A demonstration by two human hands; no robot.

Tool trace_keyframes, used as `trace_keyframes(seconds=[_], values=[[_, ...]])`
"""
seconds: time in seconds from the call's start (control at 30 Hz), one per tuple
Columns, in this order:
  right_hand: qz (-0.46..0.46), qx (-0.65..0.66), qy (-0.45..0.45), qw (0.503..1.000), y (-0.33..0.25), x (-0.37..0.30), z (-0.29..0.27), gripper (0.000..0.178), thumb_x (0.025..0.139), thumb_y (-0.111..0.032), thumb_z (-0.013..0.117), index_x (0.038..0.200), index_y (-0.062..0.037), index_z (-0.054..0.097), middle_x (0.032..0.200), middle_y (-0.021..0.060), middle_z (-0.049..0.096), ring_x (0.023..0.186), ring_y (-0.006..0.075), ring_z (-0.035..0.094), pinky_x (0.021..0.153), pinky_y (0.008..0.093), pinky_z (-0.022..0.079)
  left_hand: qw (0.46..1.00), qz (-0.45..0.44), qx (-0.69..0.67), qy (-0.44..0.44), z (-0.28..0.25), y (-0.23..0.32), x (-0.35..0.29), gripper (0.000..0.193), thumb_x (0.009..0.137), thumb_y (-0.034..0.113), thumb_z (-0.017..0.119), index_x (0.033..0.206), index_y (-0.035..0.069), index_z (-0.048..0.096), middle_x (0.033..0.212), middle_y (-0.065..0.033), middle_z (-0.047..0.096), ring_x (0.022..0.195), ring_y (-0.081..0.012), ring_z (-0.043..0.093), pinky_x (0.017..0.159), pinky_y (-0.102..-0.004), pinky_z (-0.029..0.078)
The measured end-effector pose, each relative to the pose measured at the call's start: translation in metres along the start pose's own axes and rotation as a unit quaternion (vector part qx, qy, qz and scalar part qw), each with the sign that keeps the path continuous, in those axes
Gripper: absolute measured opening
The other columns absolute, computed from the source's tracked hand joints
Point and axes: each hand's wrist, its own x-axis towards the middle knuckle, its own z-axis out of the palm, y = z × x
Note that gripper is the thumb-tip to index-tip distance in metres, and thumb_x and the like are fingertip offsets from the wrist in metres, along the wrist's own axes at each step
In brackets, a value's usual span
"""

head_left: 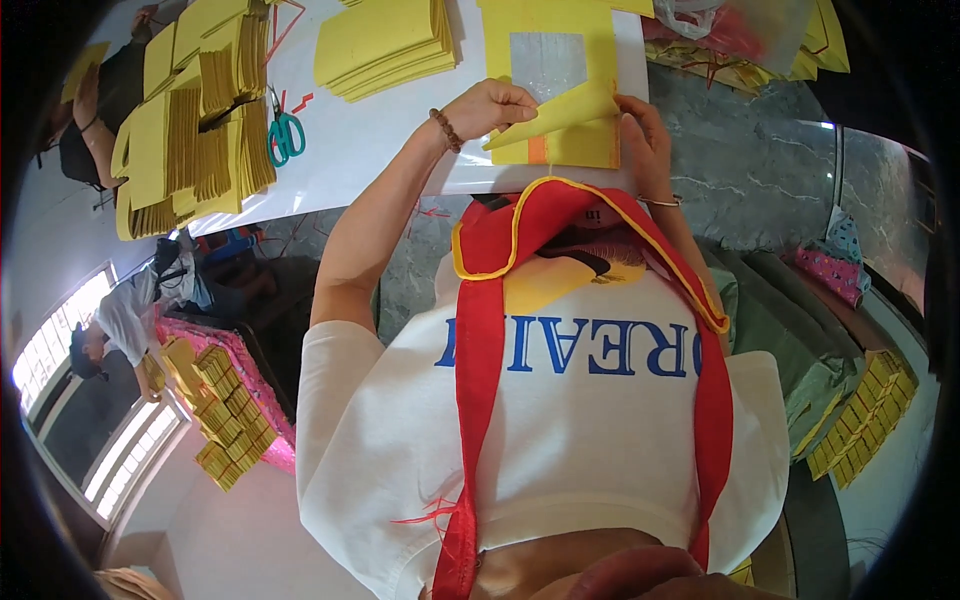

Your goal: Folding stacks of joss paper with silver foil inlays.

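A yellow paper sheet [605, 140] with a silvery-grey rectangle [548, 60] and an orange patch lies at the near edge of the white table, in front of me. My left hand [490, 110], with a beaded bracelet at its wrist, pinches the lifted edge of a yellow flap that is folded over at a slant. At the paper's right edge, my right hand [648, 150] curls its fingers against the sheet; its grip is partly hidden. Teal-handled scissors [286, 138] lie on the table to the left, beside stacked yellow paper bundles [190, 130].
Another yellow paper stack [385, 45] lies farther back on the white table [330, 150]. Red string bits are scattered near the scissors. Plastic bags [720, 25] and yellow paper are beyond the table's right side. Other people are at the left, near more yellow bundles [232, 410].
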Motion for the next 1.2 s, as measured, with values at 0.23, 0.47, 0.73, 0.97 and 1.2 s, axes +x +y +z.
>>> trace_keyframes(seconds=[0.23,0.47,0.73,0.97,1.2], values=[[-0.09,-0.145,0.009,0.985,-0.012,0.003,0.007,0.025,0.076,-0.009,0.067,0.1,-0.0021,0.063,0.105,0.0096,0.061,0.094,0.0204,0.059,0.083,0.0289,0.045,0.999,-0.035,0.006,0.02,0.005,0.013,-0.009,0.022,0.089,0.026,0.06,0.092,0.006,0.066,0.063,0.0084,0.051,0.056,-0.0026,0.042,0.051,-0.0182,0.035],[-0.088,-0.121,0.016,0.989,-0.007,0.005,0.005,0.021,0.073,-0.007,0.07,0.092,-0.0025,0.063,0.102,0.0098,0.062,0.091,0.023,0.061,0.08,0.0293,0.047,0.937,0.25,0.235,0.061,0.002,0.018,-0.039,0.049,0.078,0.026,0.069,0.121,0.009,0.054,0.121,-0.013,0.054,0.115,-0.0275,0.047,0.093,-0.0376,0.039],[-0.13,-0.146,0.002,0.981,-0.012,0.007,0.006,0.027,0.072,-0.003,0.067,0.099,-0.0036,0.062,0.107,0.0106,0.061,0.093,0.025,0.06,0.079,0.03,0.048,0.846,0.267,0.415,0.204,0.007,-0.026,-0.023,0.054,0.067,0.007,0.064,0.12,0.013,0.056,0.124,-0.0119,0.053,0.117,-0.0311,0.047,0.098,-0.0389,0.037],[-0.201,-0.343,-0.031,0.917,-0.025,-0.004,-0.006,0.039,0.074,-0.021,0.067,0.112,-0.016,0.06,0.122,0.0058,0.054,0.112,0.0225,0.053,0.097,0.0401,0.029,0.784,0.325,0.49,0.198,0.016,-0.013,-0.045,0.038,0.077,0.011,0.054,0.114,0.012,0.059,0.111,-0.0121,0.06,0.101,-0.0292,0.057,0.085,-0.039,0.045],[-0.1,-0.242,-0.207,0.943,-0.037,-0.008,-0.008,0.029,0.074,-0.028,0.069,0.101,-0.0174,0.066,0.104,0.0022,0.065,0.107,0.018,0.056,0.097,0.0369,0.027,0.879,0.241,0.333,0.242,0.038,-0.015,-0.059,0.021,0.08,0.011,0.054,0.1,0.006,0.058,0.09,-0.0146,0.062,0.085,-0.0326,0.059,0.074,-0.0383,0.048]])
